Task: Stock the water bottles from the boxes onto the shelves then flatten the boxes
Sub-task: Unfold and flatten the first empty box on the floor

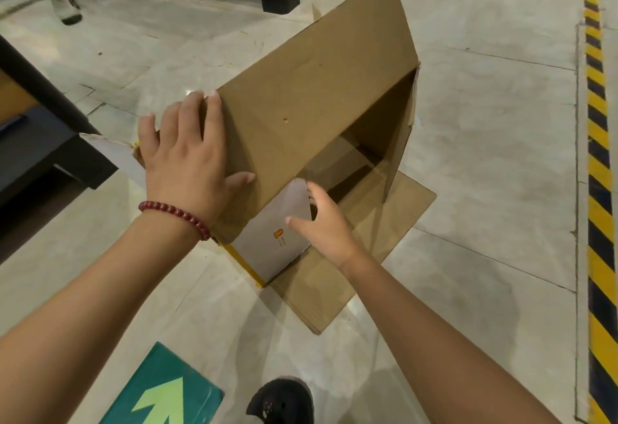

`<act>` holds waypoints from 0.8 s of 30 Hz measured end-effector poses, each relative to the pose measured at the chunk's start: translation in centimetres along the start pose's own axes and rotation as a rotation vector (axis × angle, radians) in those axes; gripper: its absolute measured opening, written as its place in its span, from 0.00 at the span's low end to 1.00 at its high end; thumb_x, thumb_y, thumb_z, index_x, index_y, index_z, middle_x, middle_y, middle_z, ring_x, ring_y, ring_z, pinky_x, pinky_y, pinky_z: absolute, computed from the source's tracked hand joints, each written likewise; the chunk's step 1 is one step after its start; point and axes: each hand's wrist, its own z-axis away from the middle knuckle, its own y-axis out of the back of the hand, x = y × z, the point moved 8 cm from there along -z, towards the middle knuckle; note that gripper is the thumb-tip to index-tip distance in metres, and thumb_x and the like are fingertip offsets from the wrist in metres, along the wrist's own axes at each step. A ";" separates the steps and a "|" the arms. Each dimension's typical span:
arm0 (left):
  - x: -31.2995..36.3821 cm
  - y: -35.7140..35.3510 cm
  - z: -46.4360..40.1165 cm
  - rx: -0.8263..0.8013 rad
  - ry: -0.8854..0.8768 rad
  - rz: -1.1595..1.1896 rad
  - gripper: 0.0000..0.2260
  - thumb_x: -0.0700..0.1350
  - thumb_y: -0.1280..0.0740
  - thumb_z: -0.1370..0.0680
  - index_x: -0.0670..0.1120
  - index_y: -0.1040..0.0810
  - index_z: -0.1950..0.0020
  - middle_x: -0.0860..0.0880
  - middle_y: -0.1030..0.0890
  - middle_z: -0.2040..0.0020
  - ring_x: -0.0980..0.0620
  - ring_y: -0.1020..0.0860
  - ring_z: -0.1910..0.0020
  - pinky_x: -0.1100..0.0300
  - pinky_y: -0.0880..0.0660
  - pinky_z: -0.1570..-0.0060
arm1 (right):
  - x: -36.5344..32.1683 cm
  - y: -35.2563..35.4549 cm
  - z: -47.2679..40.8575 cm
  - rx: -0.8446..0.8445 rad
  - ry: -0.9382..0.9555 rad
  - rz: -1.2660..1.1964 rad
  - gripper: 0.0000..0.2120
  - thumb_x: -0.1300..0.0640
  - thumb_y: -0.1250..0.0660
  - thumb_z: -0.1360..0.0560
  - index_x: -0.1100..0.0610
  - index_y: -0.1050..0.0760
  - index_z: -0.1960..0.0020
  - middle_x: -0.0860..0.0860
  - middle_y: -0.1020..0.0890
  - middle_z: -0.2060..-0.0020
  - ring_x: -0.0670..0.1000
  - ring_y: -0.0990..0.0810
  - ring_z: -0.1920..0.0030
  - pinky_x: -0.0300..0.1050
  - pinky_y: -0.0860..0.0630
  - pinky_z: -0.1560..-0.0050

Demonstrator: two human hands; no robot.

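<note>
Left hand [187, 159] fingers spread flat on the upper panel of the empty cardboard box [314, 96]; right hand [322, 223] fingers loosely apart at its open mouth. Box lay on the floor [485, 116]. Judged best: press panel down evenly along creases

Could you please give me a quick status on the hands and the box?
Left hand flat on box. Right hand at the open end, grip unclear. Box empty, not flattened. Nothing blocking.
</note>
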 end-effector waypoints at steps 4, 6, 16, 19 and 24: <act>-0.7 -0.7 -0.3 -0.105 0.085 0.085 0.48 0.63 0.26 0.36 0.48 0.48 0.25 0.41 0.37 0.33 0.40 0.38 0.34 0.44 0.42 0.35 | 0.1 0.9 1.5 0.040 0.089 0.148 0.25 0.54 0.31 0.26 0.54 0.34 0.32 0.48 0.26 0.37 0.43 0.30 0.40 0.36 0.32 0.45; -0.4 -0.1 -0.4 -0.105 0.099 0.107 0.50 0.61 0.25 0.37 0.48 0.50 0.25 0.41 0.39 0.34 0.41 0.39 0.35 0.46 0.43 0.36 | 0.1 1.1 1.5 0.077 0.086 0.250 0.22 0.52 0.32 0.25 0.55 0.33 0.34 0.49 0.26 0.40 0.46 0.28 0.40 0.40 0.28 0.45; 0.8 0.0 -0.1 -0.104 0.105 0.138 0.49 0.60 0.25 0.36 0.47 0.48 0.25 0.40 0.39 0.34 0.41 0.40 0.35 0.46 0.44 0.36 | 1.3 2.3 7.5 0.196 0.116 0.442 0.11 0.48 0.34 0.24 0.53 0.32 0.57 0.46 0.24 0.61 0.43 0.26 0.63 0.32 0.29 0.68; 0.7 -0.3 0.1 -0.125 0.128 0.129 0.49 0.61 0.26 0.36 0.47 0.49 0.25 0.39 0.39 0.34 0.40 0.39 0.35 0.45 0.43 0.37 | 0.7 1.4 9.8 0.135 0.175 0.532 0.10 0.47 0.36 0.23 0.52 0.33 0.56 0.47 0.22 0.56 0.46 0.22 0.56 0.32 0.23 0.60; -0.3 -0.1 -0.1 -0.119 0.162 0.116 0.48 0.60 0.27 0.34 0.47 0.50 0.24 0.39 0.38 0.34 0.40 0.39 0.35 0.46 0.42 0.37 | -0.8 -2.8 12.1 0.001 0.448 0.694 0.15 0.50 0.37 0.24 0.48 0.44 0.61 0.45 0.31 0.69 0.45 0.36 0.71 0.34 0.43 0.73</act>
